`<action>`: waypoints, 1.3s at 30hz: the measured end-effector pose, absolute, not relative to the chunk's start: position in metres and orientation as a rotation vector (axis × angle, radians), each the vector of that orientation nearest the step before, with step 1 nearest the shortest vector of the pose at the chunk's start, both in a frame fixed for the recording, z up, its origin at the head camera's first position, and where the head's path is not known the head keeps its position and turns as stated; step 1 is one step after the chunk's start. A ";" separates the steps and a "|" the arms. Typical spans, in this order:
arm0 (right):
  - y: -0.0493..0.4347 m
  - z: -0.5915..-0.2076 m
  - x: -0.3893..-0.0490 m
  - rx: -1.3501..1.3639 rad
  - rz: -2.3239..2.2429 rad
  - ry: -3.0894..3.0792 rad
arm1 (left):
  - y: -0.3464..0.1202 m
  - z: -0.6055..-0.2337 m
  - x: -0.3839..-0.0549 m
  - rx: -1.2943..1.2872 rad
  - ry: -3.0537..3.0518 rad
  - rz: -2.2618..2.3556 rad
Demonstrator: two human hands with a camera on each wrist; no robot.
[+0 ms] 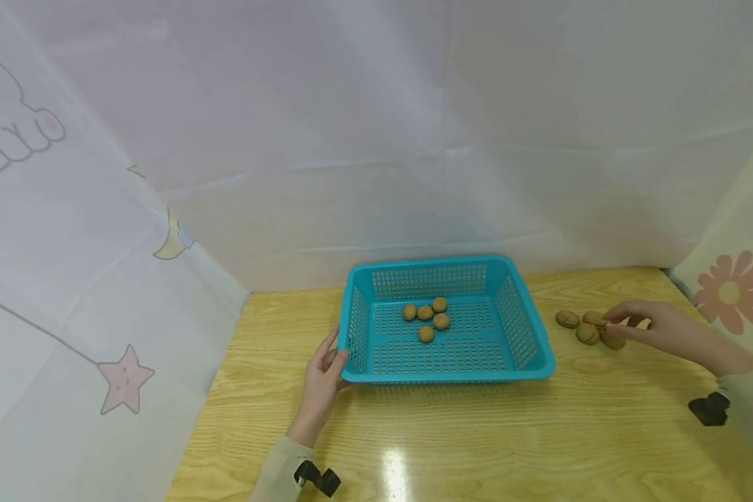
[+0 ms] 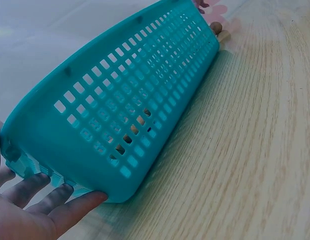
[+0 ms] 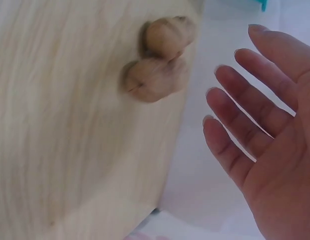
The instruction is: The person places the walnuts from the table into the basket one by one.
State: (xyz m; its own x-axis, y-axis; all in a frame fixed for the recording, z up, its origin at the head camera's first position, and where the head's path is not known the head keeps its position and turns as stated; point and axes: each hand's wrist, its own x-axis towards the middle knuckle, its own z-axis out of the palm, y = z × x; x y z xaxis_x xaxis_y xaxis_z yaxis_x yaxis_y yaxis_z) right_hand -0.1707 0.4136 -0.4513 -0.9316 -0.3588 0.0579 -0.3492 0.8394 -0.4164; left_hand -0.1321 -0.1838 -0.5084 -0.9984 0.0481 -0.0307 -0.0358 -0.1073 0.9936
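Note:
A turquoise plastic basket (image 1: 445, 378) with slotted walls stands on the table, and several walnuts (image 1: 425, 335) lie inside it. My left hand (image 1: 320, 376) grips its left front corner, thumb on the rim and fingers against the outer end wall, as the left wrist view shows the fingers (image 2: 77, 207). To the right of the basket, several more walnuts (image 1: 587, 334) lie close together on the wood. Over these hovers my right hand (image 1: 662, 328). In the right wrist view its fingers (image 3: 244, 100) are extended, apart from the walnuts (image 3: 155, 80), with nothing held.
The wooden table (image 1: 276, 328) meets a pale cloth backdrop (image 1: 376, 174) behind the basket. Printed cloth sides (image 1: 69, 279) rise at left and right. Small black devices (image 1: 316, 478) are strapped to both wrists.

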 end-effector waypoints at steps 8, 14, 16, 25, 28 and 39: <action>0.430 -0.467 -0.170 -0.470 -0.618 2.950 | -0.185 -0.510 -0.132 0.011 2.040 2.301; 0.433 -0.481 -0.171 -0.425 -0.661 2.911 | -0.185 -0.511 -0.131 0.014 2.033 2.296; 0.432 -0.485 -0.172 -0.428 -0.673 2.907 | -0.186 -0.511 -0.131 0.011 2.033 2.296; 0.428 -0.494 -0.176 -0.424 -0.683 2.906 | -0.185 -0.511 -0.132 0.016 2.042 2.294; 0.429 -0.496 -0.177 -0.430 -0.690 2.922 | -0.184 -0.510 -0.132 0.020 2.040 2.298; 0.434 -0.500 -0.176 -0.425 -0.720 2.902 | -0.183 -0.506 -0.132 0.025 2.044 2.297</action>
State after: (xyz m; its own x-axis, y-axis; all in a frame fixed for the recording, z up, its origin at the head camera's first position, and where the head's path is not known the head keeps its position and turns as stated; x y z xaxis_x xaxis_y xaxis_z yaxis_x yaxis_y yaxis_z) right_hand -0.1763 0.4340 -0.4995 -0.9531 -0.2984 -0.0500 -0.2405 0.8473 -0.4735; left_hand -0.1324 -0.1835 -0.5064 -0.9976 0.0606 -0.0320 -0.0388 -0.1148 0.9926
